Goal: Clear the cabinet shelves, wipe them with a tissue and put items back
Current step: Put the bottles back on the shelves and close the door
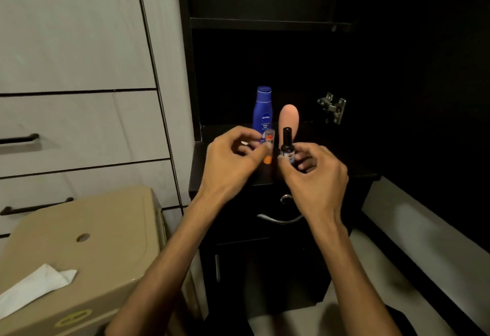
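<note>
While the left hand (pixel 233 155) pinches a small clear tube (pixel 269 144), the right hand (pixel 315 174) grips a dark bottle (pixel 287 144); a blue lotion bottle (pixel 263 109) stands at twelve o'clock.

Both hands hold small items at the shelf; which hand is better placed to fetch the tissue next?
Left, probably. The tissue lies on the cardboard box at the person's left, nearer the left hand, though it must first set down its small clear tube. The right hand holds the dark bottle farther away.

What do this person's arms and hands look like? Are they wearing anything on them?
Both are bare. The left hand and right hand show no gloves, rings, watch or bracelet, and both forearms are uncovered as far as the bottom of the picture, with no sleeve in view.
</note>
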